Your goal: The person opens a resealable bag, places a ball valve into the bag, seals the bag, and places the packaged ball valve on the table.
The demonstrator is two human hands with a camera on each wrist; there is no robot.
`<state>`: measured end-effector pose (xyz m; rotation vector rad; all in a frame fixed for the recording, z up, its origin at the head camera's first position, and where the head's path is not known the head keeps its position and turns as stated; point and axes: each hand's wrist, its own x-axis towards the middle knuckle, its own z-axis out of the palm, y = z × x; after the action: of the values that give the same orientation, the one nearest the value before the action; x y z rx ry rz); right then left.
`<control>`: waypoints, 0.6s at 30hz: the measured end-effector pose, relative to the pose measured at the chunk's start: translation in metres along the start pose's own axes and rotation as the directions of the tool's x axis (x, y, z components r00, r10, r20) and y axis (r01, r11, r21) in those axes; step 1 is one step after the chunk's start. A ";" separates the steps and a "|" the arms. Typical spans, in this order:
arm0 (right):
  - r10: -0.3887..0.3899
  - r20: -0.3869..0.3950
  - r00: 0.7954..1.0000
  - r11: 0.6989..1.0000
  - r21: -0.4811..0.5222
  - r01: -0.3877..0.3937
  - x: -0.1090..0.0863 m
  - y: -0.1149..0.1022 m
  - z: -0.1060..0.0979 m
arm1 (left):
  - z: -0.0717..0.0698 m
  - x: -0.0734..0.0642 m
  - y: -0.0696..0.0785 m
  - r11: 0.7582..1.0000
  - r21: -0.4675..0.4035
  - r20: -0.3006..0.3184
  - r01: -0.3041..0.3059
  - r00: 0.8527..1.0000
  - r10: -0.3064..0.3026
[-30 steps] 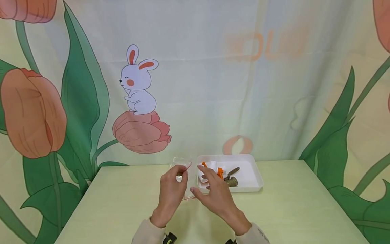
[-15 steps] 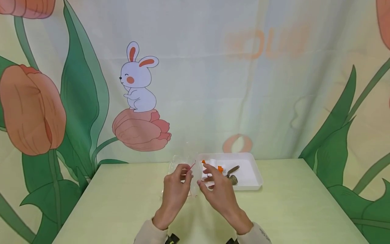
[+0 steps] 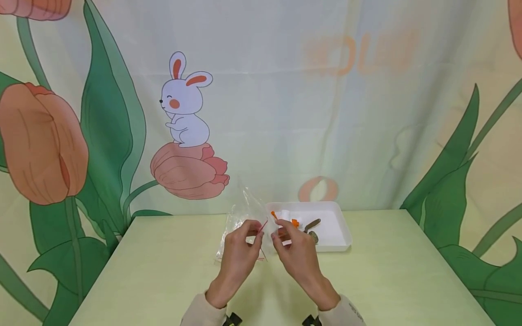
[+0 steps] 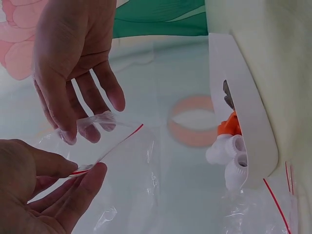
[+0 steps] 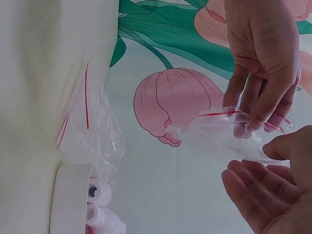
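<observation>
My left hand [image 3: 240, 256] pinches a clear zip bag [image 4: 131, 170] by its red-striped mouth, thumb against fingers. Facing it, my right hand [image 3: 299, 253] holds the opposite edge of the same bag between thumb and fingers; the mouth is spread somewhat apart in the right wrist view. The thin film hangs between both hands above the table. Behind my right hand stands a white tray [image 3: 332, 226]. In it lie white plastic parts [image 4: 231, 156], orange pieces [image 3: 295, 222] and a brown-handled object [image 3: 312, 225], partly hidden by my fingers.
At least one more clear bag with red strips [image 5: 92, 122] lies on the pale green table [image 3: 163, 271], left of the tray. A printed curtain [image 3: 265, 113] with tulips and a rabbit hangs behind the table's back edge.
My right hand has closed in toward the left and now grips the bag's edge, where its fingers were apart before. My left hand has shifted slightly right, still pinching the bag.
</observation>
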<state>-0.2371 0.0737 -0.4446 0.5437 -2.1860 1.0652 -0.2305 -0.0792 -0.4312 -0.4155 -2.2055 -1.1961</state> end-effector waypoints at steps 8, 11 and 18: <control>-0.054 -0.047 0.997 0.996 -0.067 0.051 0.003 0.001 -0.006 | -0.005 0.000 -0.001 1.000 0.008 -0.037 -0.029 0.999 0.030; -0.075 -0.058 0.995 0.994 -0.089 0.069 0.003 0.004 -0.008 | -0.007 -0.001 -0.002 0.999 0.018 -0.048 -0.039 0.998 0.040; -0.091 -0.060 0.994 0.989 -0.119 0.083 0.002 0.011 -0.015 | -0.013 -0.002 -0.006 0.999 0.022 -0.057 -0.034 0.998 0.036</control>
<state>-0.2394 0.0920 -0.4418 0.5390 -2.1321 0.8907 -0.2275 -0.0932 -0.4308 -0.4049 -2.1515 -1.1516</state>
